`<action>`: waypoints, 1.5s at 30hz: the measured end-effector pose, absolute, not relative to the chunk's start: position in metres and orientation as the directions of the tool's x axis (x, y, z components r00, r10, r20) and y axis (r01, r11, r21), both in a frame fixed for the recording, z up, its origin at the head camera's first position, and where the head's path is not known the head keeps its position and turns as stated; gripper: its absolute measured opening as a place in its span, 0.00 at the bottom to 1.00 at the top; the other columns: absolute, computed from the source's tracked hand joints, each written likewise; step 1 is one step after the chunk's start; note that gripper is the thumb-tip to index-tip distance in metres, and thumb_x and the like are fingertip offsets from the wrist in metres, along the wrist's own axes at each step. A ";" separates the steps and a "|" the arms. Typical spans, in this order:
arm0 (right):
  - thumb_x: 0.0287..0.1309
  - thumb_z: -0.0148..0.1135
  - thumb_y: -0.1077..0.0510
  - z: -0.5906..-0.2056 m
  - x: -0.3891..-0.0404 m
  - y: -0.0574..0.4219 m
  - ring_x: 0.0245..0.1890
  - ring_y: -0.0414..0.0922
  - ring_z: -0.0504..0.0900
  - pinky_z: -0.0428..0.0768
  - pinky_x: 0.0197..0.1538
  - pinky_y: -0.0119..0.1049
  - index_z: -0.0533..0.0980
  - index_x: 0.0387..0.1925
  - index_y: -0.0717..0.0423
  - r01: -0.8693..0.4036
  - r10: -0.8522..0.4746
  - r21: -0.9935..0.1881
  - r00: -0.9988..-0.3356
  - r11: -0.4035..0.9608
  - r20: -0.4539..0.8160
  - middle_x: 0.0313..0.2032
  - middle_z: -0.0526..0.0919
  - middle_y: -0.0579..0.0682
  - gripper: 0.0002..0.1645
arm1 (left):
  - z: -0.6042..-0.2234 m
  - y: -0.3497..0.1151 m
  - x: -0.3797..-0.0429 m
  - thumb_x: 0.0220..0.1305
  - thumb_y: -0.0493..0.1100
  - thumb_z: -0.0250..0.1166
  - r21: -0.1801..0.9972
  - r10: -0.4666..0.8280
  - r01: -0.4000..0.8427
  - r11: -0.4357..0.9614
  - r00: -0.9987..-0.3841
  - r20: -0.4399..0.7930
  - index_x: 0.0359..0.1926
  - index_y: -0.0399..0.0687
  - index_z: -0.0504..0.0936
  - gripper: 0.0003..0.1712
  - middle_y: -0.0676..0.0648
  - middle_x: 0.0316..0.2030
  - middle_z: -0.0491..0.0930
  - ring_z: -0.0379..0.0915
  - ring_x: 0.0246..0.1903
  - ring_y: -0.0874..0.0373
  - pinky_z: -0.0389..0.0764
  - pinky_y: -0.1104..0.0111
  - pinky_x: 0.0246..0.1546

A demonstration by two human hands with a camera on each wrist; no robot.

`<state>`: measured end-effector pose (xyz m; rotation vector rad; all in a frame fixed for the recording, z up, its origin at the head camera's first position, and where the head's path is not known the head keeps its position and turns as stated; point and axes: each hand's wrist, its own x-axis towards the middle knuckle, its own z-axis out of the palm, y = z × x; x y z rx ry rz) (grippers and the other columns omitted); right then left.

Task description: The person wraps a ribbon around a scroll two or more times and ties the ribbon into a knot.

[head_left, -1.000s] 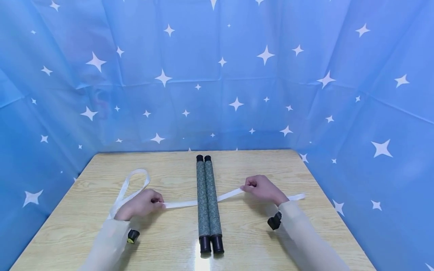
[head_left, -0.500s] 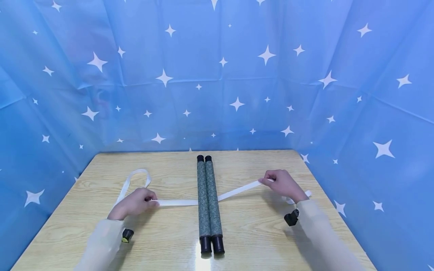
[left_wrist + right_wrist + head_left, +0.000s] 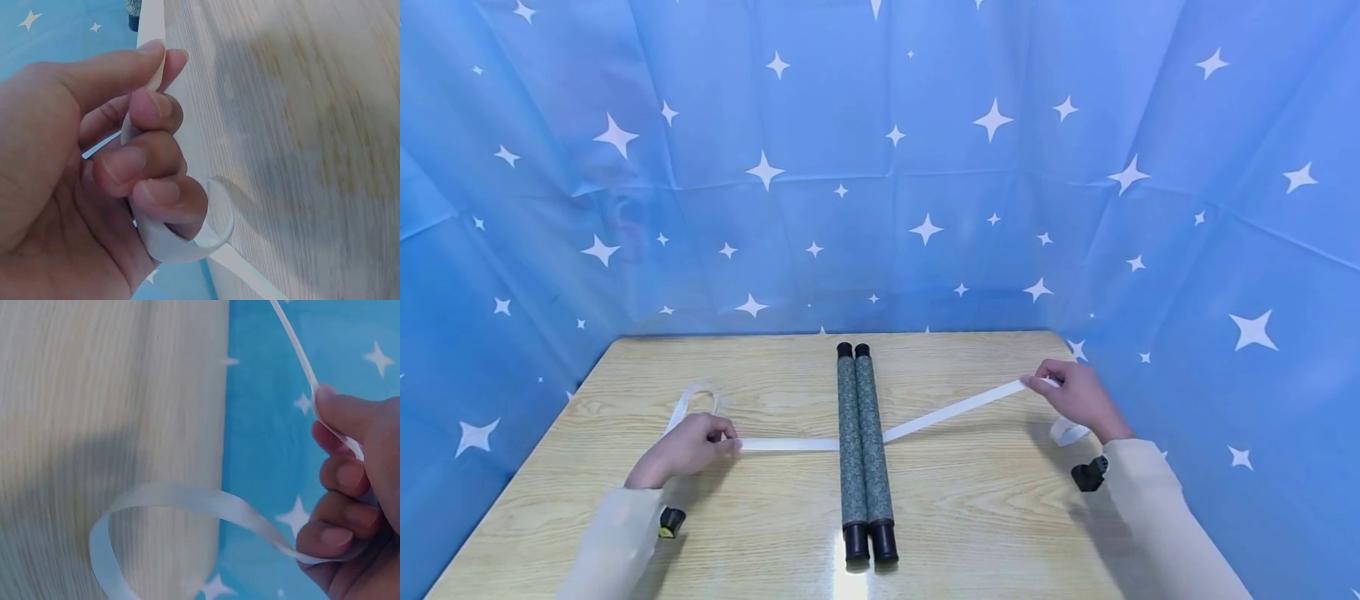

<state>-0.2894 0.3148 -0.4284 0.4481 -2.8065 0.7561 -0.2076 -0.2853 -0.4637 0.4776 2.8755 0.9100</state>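
Two grey-green patterned rolls with black end knobs, like a rolled scroll [image 3: 860,450], lie side by side lengthwise on the table. A white ribbon [image 3: 955,408] runs out from both sides of them; its middle part is hidden beneath the rolls. My left hand [image 3: 688,450] pinches the ribbon to the left between thumb and forefinger, the other fingers curled, with the slack hanging in a loop below in the left wrist view. Raised above the table's right side, my right hand [image 3: 1078,400] pinches the other stretch, which slants upward. Its loose tail [image 3: 181,497] curls below the hand.
The light wooden table [image 3: 760,533] has its right edge under my right hand. A blue curtain [image 3: 880,167] with white stars stands behind and on both sides. Small black wrist cameras sit by each cuff.
My right hand has moved right and up, drawing out more ribbon on that side. My left hand has shifted slightly left, and the left loop has shrunk. The rolls have stayed in place.
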 end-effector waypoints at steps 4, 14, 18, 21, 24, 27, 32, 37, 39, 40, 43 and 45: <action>0.66 0.59 0.40 -0.424 -0.288 0.332 0.15 0.42 0.58 0.60 0.24 0.38 0.78 0.28 0.49 -0.293 -0.166 -0.447 -0.939 0.845 0.302 0.16 0.65 0.47 0.19 | -0.464 -0.290 -0.206 0.66 0.42 0.65 0.553 0.308 0.269 0.788 -0.951 0.023 0.32 0.50 0.84 0.05 0.55 0.17 0.66 0.60 0.18 0.64 0.67 0.69 0.22; 0.67 0.55 0.36 -0.421 -0.283 0.376 0.17 0.45 0.62 0.61 0.24 0.40 0.78 0.35 0.51 -0.157 -0.018 -0.398 -0.943 0.904 0.333 0.22 0.75 0.50 0.23 | -0.462 -0.310 -0.201 0.67 0.42 0.63 0.548 0.254 0.198 0.813 -0.967 -0.028 0.33 0.50 0.84 0.06 0.53 0.18 0.66 0.59 0.17 0.62 0.66 0.69 0.20; 0.68 0.55 0.38 -0.429 -0.282 0.389 0.17 0.45 0.66 0.64 0.23 0.40 0.79 0.36 0.51 -0.164 -0.047 -0.372 -0.951 0.914 0.305 0.21 0.77 0.49 0.22 | -0.463 -0.324 -0.198 0.66 0.42 0.65 0.557 0.255 0.191 0.808 -0.966 -0.039 0.32 0.49 0.83 0.05 0.54 0.17 0.65 0.58 0.16 0.63 0.66 0.70 0.20; 0.69 0.56 0.41 -0.437 -0.281 0.397 0.22 0.46 0.73 0.69 0.25 0.41 0.79 0.38 0.53 -0.164 -0.071 -0.358 -0.964 0.919 0.258 0.27 0.81 0.52 0.20 | -0.461 -0.337 -0.196 0.64 0.42 0.67 0.562 0.264 0.189 0.805 -0.963 -0.053 0.31 0.48 0.83 0.05 0.55 0.16 0.64 0.57 0.15 0.64 0.66 0.71 0.19; 0.70 0.56 0.44 -0.446 -0.281 0.403 0.28 0.48 0.77 0.73 0.29 0.43 0.80 0.40 0.56 -0.154 -0.085 -0.355 -0.975 0.922 0.204 0.33 0.83 0.54 0.19 | -0.458 -0.351 -0.193 0.63 0.43 0.68 0.542 0.237 0.156 0.826 -0.968 -0.083 0.32 0.49 0.82 0.04 0.54 0.17 0.66 0.58 0.16 0.63 0.66 0.70 0.19; 0.71 0.54 0.44 -0.456 -0.279 0.407 0.36 0.52 0.79 0.76 0.36 0.48 0.79 0.44 0.58 -0.140 -0.092 -0.364 -0.985 0.921 0.145 0.38 0.83 0.57 0.21 | -0.453 -0.365 -0.189 0.63 0.42 0.67 0.499 0.189 0.110 0.860 -0.976 -0.111 0.34 0.49 0.82 0.03 0.52 0.19 0.69 0.60 0.18 0.59 0.65 0.67 0.20; 0.71 0.53 0.43 -0.465 -0.277 0.404 0.49 0.64 0.76 0.74 0.46 0.59 0.76 0.53 0.64 -0.132 -0.092 -0.389 -0.988 0.912 0.121 0.50 0.79 0.67 0.28 | -0.446 -0.387 -0.184 0.65 0.41 0.64 0.445 0.082 0.021 0.895 -0.990 -0.117 0.41 0.40 0.81 0.09 0.43 0.29 0.77 0.70 0.25 0.52 0.71 0.62 0.25; 0.71 0.52 0.42 -0.463 -0.272 0.388 0.55 0.67 0.71 0.72 0.51 0.62 0.71 0.60 0.68 -0.090 -0.058 -0.434 -0.994 0.896 0.087 0.57 0.73 0.70 0.34 | -0.447 -0.396 -0.183 0.61 0.46 0.68 0.414 0.019 -0.009 0.910 -0.998 -0.064 0.57 0.25 0.72 0.32 0.22 0.47 0.73 0.70 0.43 0.29 0.74 0.46 0.38; 0.71 0.51 0.42 -0.461 -0.271 0.379 0.56 0.67 0.70 0.72 0.51 0.61 0.70 0.61 0.68 -0.084 -0.053 -0.452 -0.995 0.888 0.081 0.58 0.72 0.70 0.35 | -0.448 -0.389 -0.182 0.62 0.51 0.68 0.411 0.017 0.004 0.911 -1.000 -0.026 0.60 0.24 0.70 0.38 0.19 0.50 0.69 0.66 0.47 0.25 0.71 0.41 0.41; 0.71 0.52 0.42 -0.460 -0.270 0.375 0.56 0.67 0.71 0.72 0.51 0.60 0.70 0.61 0.69 -0.086 -0.054 -0.461 -0.995 0.883 0.082 0.58 0.73 0.70 0.35 | -0.449 -0.384 -0.181 0.63 0.53 0.67 0.415 0.014 0.011 0.910 -1.000 -0.004 0.60 0.24 0.70 0.38 0.20 0.50 0.70 0.66 0.47 0.26 0.71 0.41 0.41; 0.71 0.52 0.43 -0.458 -0.270 0.360 0.51 0.64 0.75 0.75 0.48 0.57 0.71 0.59 0.70 -0.107 -0.067 -0.466 -0.992 0.878 0.103 0.54 0.75 0.70 0.34 | -0.449 -0.362 -0.181 0.66 0.59 0.62 0.447 0.001 0.011 0.895 -1.000 0.023 0.56 0.24 0.73 0.38 0.23 0.48 0.72 0.70 0.46 0.31 0.72 0.43 0.42; 0.70 0.53 0.44 -0.459 -0.271 0.351 0.47 0.61 0.78 0.77 0.45 0.54 0.73 0.56 0.70 -0.116 -0.071 -0.466 -0.991 0.877 0.114 0.50 0.78 0.69 0.31 | -0.448 -0.345 -0.182 0.67 0.60 0.61 0.469 -0.008 0.003 0.883 -1.000 0.020 0.50 0.27 0.75 0.35 0.29 0.44 0.75 0.73 0.40 0.39 0.75 0.49 0.39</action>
